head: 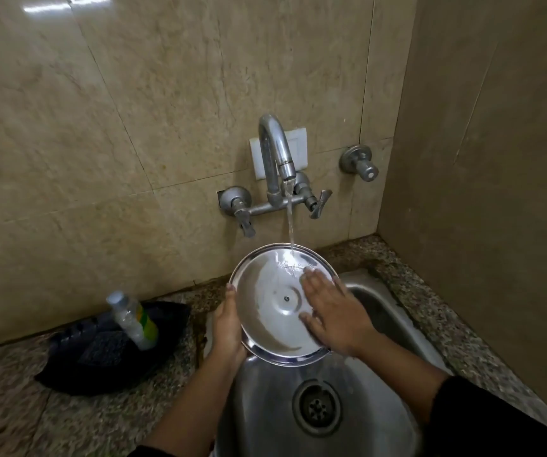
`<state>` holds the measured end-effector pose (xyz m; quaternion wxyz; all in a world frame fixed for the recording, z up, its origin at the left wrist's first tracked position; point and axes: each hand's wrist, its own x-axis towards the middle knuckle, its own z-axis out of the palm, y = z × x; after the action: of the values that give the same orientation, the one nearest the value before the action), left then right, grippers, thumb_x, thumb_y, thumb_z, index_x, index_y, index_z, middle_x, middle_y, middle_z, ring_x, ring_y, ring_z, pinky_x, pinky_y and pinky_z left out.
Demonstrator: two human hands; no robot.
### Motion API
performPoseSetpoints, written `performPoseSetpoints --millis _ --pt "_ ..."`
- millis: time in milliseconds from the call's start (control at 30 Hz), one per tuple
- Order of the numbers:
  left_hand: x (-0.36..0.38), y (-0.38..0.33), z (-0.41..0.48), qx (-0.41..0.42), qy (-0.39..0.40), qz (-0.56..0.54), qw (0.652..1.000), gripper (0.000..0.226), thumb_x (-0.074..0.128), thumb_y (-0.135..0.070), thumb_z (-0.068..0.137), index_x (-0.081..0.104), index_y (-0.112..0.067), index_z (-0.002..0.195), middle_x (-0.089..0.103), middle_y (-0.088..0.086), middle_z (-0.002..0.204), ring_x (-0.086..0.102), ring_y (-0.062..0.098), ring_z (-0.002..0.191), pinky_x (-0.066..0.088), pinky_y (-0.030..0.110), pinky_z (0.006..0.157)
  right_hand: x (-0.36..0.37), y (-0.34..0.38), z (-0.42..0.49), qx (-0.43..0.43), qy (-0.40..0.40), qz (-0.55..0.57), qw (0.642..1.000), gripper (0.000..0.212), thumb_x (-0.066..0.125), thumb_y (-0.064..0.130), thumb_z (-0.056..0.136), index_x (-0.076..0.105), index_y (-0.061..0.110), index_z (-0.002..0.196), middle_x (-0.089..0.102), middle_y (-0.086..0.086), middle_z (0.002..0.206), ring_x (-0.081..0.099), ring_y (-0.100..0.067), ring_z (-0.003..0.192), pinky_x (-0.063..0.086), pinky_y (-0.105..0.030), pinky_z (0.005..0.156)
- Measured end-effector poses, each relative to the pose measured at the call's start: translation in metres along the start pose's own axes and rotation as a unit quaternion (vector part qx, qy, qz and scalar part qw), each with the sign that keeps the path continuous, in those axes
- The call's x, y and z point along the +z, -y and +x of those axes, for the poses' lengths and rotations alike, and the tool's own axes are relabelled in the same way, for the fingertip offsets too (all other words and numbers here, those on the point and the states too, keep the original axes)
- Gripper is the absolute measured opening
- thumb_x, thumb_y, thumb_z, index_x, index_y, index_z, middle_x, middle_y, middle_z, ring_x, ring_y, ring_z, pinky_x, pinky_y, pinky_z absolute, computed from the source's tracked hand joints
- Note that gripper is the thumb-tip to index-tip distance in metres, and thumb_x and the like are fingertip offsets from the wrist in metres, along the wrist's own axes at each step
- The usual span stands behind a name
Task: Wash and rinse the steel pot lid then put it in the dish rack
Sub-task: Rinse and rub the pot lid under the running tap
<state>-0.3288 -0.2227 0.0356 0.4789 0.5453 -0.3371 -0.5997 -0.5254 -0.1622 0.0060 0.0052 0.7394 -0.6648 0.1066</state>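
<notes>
The round steel pot lid is held tilted over the steel sink, its inner side with a small centre rivet facing me. Water from the tap falls onto its upper right part. My left hand grips the lid's left rim from behind, thumb on the edge. My right hand lies flat on the lid's right side with fingers spread, wet from the stream. No dish rack is in view.
A black basket on the granite counter at the left holds a plastic soap bottle and a dark scrubber. The sink drain lies below the lid. Tap handles stick out from the tiled wall; a side wall stands close on the right.
</notes>
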Motion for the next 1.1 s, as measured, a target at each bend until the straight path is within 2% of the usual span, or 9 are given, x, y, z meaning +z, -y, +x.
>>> performPoseSetpoints --millis 67,133,267,367,533,667,800,933,1100 --pt "0.007 0.005 -0.008 -0.024 0.019 -0.007 1.0 0.044 0.048 -0.044 0.094 0.068 -0.006 0.103 0.073 0.013 0.094 0.069 0.026 0.084 0.055 0.036 0.075 -0.005 -0.005 0.018 0.091 -0.03 -0.005 0.995 0.072 0.014 0.056 0.095 -0.002 0.017 0.153 -0.005 0.0 0.162 -0.006 -0.016 0.149 -0.008 -0.035 0.118" --pt "0.015 0.012 -0.011 -0.044 0.046 -0.018 0.998 0.046 0.048 -0.047 0.093 0.069 -0.008 0.104 0.074 0.016 0.098 0.07 0.03 0.09 0.056 0.042 0.083 -0.013 0.01 0.04 0.091 -0.057 0.032 0.994 0.071 0.021 0.052 0.097 -0.001 0.014 0.153 -0.004 -0.004 0.162 -0.006 -0.017 0.149 -0.005 -0.037 0.12" --pt "0.027 0.01 -0.011 -0.038 0.071 -0.049 0.996 0.045 0.046 -0.047 0.093 0.068 -0.011 0.109 0.071 0.015 0.112 0.069 0.026 0.102 0.05 0.041 0.097 -0.02 0.057 0.042 -0.102 -0.014 0.076 0.992 0.063 0.028 0.038 0.101 0.004 0.013 0.153 -0.001 -0.004 0.162 -0.004 -0.015 0.149 0.001 -0.035 0.122" --pt "0.016 0.0 -0.007 -0.041 0.045 -0.068 0.996 0.049 0.047 -0.048 0.093 0.068 -0.006 0.104 0.073 0.017 0.1 0.07 0.029 0.092 0.054 0.038 0.086 -0.013 0.047 0.009 -0.175 0.03 0.048 0.983 0.06 0.022 0.041 0.102 0.001 0.02 0.154 -0.003 0.003 0.162 -0.008 -0.01 0.148 -0.006 -0.029 0.119" --pt "0.007 -0.001 -0.009 -0.007 0.018 -0.031 0.999 0.041 0.048 -0.04 0.096 0.067 -0.005 0.099 0.072 0.01 0.085 0.068 0.024 0.076 0.055 0.028 0.06 -0.009 -0.009 0.003 -0.008 0.025 -0.008 1.0 0.07 0.019 0.056 0.096 -0.005 0.023 0.153 -0.009 0.004 0.161 -0.013 -0.012 0.148 -0.001 -0.04 0.122" --pt "0.013 0.013 -0.012 -0.037 0.043 -0.006 0.998 0.046 0.05 -0.052 0.09 0.072 -0.012 0.096 0.075 0.014 0.095 0.071 0.031 0.089 0.056 0.046 0.085 -0.016 -0.004 0.043 0.086 -0.053 0.009 0.995 0.075 0.021 0.056 0.096 -0.002 0.014 0.153 -0.003 -0.003 0.162 -0.006 -0.016 0.149 -0.001 -0.04 0.121" --pt "0.022 0.005 -0.016 -0.018 0.065 -0.011 0.998 0.043 0.045 -0.044 0.095 0.07 -0.01 0.102 0.075 0.015 0.096 0.072 0.028 0.09 0.055 0.041 0.087 -0.02 0.041 0.057 -0.04 -0.042 0.073 0.996 0.069 0.021 0.047 0.097 -0.003 0.013 0.152 -0.012 -0.002 0.159 -0.015 -0.015 0.146 0.002 -0.041 0.122" --pt "0.013 -0.001 -0.014 -0.019 0.056 -0.039 0.997 0.041 0.044 -0.041 0.097 0.069 -0.009 0.1 0.074 0.014 0.099 0.072 0.022 0.087 0.054 0.031 0.076 -0.015 0.055 0.022 -0.197 0.017 0.061 0.978 0.061 0.024 0.038 0.101 0.002 0.017 0.154 -0.001 -0.001 0.163 -0.01 -0.01 0.148 0.0 -0.033 0.121" --pt "-0.004 -0.003 -0.002 0.017 0.026 -0.027 0.999 0.036 0.056 -0.043 0.09 0.072 -0.011 0.095 0.074 0.016 0.095 0.07 0.03 0.084 0.055 0.04 0.08 -0.013 -0.002 -0.018 -0.231 0.056 0.051 0.97 0.052 0.028 0.045 0.101 0.013 0.041 0.15 0.004 0.018 0.161 -0.005 -0.002 0.147 -0.007 -0.032 0.119"
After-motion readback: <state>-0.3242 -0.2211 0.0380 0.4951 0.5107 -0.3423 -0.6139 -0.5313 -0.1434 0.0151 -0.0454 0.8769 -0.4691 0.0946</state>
